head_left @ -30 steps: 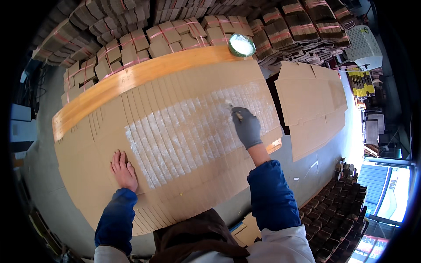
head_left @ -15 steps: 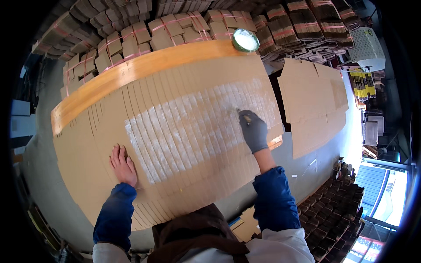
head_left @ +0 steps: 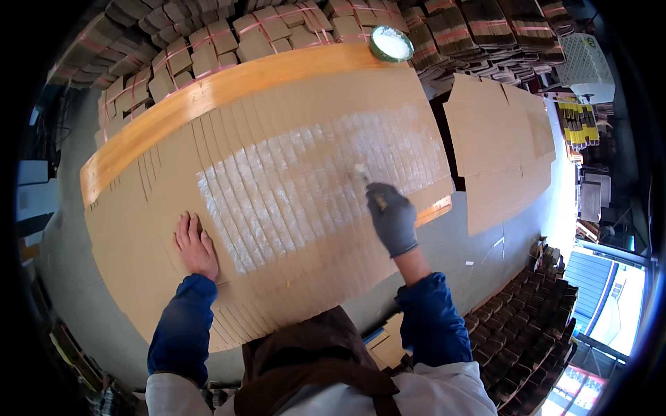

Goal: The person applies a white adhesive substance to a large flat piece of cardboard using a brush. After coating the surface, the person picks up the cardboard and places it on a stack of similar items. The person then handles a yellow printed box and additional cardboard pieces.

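Overlapping cardboard sheets (head_left: 142, 229) lie fanned out on a wooden table, their edges forming a row of narrow strips. A whitish, wet-looking coat (head_left: 253, 197) covers the middle band of those strips. My right hand (head_left: 393, 218), in a dark grey glove, is closed round the handle of a brush (head_left: 361, 172); its pale bristles are at the coated strips, slightly blurred. My bare left hand (head_left: 195, 248) lies flat on the cardboard left of the coat, fingers stretched out. A green bowl of white paste (head_left: 392, 45) stands at the table's far right corner.
The wooden table edge (head_left: 208, 88) shows along the far side. Beyond it are strapped cardboard bundles (head_left: 260, 26). More flat cardboard (head_left: 496, 145) lies to the right, across a dark gap. Stacked brown pieces (head_left: 524, 333) stand at the lower right, on the grey floor (head_left: 447, 253).
My right hand has moved left and nearer to me with the brush, whose bristles now show more plainly. My left hand stays on the cardboard. The whole view has shifted slightly.
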Demonstrator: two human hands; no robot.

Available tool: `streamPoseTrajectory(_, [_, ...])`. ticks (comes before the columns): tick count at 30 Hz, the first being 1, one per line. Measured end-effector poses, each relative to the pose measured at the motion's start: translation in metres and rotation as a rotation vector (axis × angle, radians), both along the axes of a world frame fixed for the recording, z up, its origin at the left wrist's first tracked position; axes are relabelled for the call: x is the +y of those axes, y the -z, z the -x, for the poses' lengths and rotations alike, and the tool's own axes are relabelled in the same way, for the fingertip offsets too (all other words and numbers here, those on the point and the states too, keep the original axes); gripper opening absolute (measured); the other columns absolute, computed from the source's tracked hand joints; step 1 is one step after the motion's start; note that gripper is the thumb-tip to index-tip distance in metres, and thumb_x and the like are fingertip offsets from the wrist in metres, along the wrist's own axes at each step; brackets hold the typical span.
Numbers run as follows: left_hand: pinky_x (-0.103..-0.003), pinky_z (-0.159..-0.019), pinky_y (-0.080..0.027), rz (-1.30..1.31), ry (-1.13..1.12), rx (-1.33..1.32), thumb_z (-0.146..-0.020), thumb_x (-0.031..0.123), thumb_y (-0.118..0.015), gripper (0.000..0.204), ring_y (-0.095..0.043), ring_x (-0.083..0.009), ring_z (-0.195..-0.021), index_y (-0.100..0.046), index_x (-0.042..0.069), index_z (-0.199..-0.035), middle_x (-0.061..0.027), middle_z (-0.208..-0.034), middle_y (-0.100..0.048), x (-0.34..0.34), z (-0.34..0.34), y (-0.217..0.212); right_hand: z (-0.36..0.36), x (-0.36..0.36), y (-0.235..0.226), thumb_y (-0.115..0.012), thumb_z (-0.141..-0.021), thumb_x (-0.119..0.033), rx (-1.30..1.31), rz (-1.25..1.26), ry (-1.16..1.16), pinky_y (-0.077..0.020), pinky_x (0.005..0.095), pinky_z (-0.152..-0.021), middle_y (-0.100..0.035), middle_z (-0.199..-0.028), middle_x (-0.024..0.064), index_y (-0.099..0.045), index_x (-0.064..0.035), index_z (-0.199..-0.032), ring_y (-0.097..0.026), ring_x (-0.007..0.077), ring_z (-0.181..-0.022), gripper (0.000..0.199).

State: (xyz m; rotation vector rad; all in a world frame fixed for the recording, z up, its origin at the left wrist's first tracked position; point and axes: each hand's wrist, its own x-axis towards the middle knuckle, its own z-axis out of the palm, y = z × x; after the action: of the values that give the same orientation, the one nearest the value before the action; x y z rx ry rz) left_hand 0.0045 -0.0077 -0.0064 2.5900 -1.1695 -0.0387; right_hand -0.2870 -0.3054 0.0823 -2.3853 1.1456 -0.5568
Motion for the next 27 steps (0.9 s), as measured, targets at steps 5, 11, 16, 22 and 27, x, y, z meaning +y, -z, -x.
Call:
streamPoseTrajectory(5, [-0.049, -0.112, -0.017, 0.005, -0.003, 0.008, -0.095, 0.017, -0.041, 0.043, -0.030, -0.0295, -0.137, -0.041, 0.007, -0.137, -0.0126, -0.146, -0.036, 0.003, 0.002, 0.003, 0.015, -0.004, 0.009, -0.064, -0.081, -0.011, 0.112, 0.031, 0.132, -0.0534, 0.0368, -0.070, -0.068, -0.096, 0.0087, -0.068, -0.0123, -0.094, -0.066, 0.0307, -0.081, 0.014])
streamPoseTrajectory(11, [-0.049, -0.112, -0.016, 0.010, -0.009, 0.002, -0.095, 0.017, -0.041, 0.043, -0.030, -0.0294, -0.137, -0.042, 0.008, -0.137, -0.0114, -0.146, -0.036, -0.001, 0.001, 0.007, 0.008, 0.050, 0.024, -0.064, -0.080, -0.010, -0.027, 0.087, -0.094, -0.0538, 0.0368, -0.073, -0.068, -0.102, 0.0090, -0.068, -0.0130, -0.096, -0.066, 0.0297, -0.083, 0.016])
streamPoseTrajectory(16, [-0.050, -0.112, -0.016, 0.006, -0.018, -0.010, -0.095, 0.017, -0.041, 0.043, -0.029, -0.0290, -0.137, -0.042, 0.009, -0.137, -0.0107, -0.146, -0.036, 0.001, 0.001, 0.008, 0.002, 0.035, 0.012, -0.061, -0.082, -0.010, 0.005, 0.054, 0.061, -0.0532, 0.0385, -0.069, -0.067, -0.096, 0.0084, -0.066, -0.0125, -0.095, -0.065, 0.0300, -0.082, 0.014])
streamPoseTrajectory(22, [-0.050, -0.112, -0.016, 0.010, -0.017, -0.018, -0.095, 0.018, -0.041, 0.043, -0.029, -0.0285, -0.137, -0.042, 0.009, -0.137, -0.0103, -0.147, -0.036, 0.004, 0.006, 0.006, -0.004, 0.045, 0.029, -0.063, -0.082, -0.014, 0.101, 0.056, -0.016, -0.0532, 0.0389, -0.069, -0.067, -0.098, 0.0063, -0.065, -0.0148, -0.094, -0.065, 0.0295, -0.082, 0.012])
streamPoseTrajectory(27, [-0.049, -0.112, -0.016, 0.027, -0.030, -0.003, -0.095, 0.016, -0.041, 0.042, -0.029, -0.0284, -0.137, -0.042, 0.009, -0.137, -0.0107, -0.146, -0.036, 0.004, 0.005, 0.010, 0.017, 0.008, 0.024, -0.056, -0.085, -0.017, 0.157, 0.127, 0.101, -0.0522, 0.0437, -0.065, -0.065, -0.091, 0.0082, -0.064, -0.0155, -0.095, -0.064, 0.0309, -0.078, 0.013])
